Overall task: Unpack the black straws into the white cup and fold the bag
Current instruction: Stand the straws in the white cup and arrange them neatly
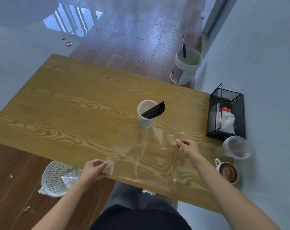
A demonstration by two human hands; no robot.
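A bundle of black straws [155, 110] leans inside the white cup [146, 116], which stands upright on the wooden table [71, 105]. In front of the cup lies the clear plastic bag [146, 155], spread flat and nearly invisible against the wood. My left hand [95, 169] pinches the bag's near left edge at the table's front edge. My right hand [187, 146] pinches the bag's right side, a little above the table.
A black mesh box [226, 113] with paper and tissue stands at the table's right edge. Near it are a clear plastic cup [237, 146] and a mug of coffee [228, 171]. A white perforated basket [55, 178] sits on the floor at left, a white bucket [185, 67] beyond the table.
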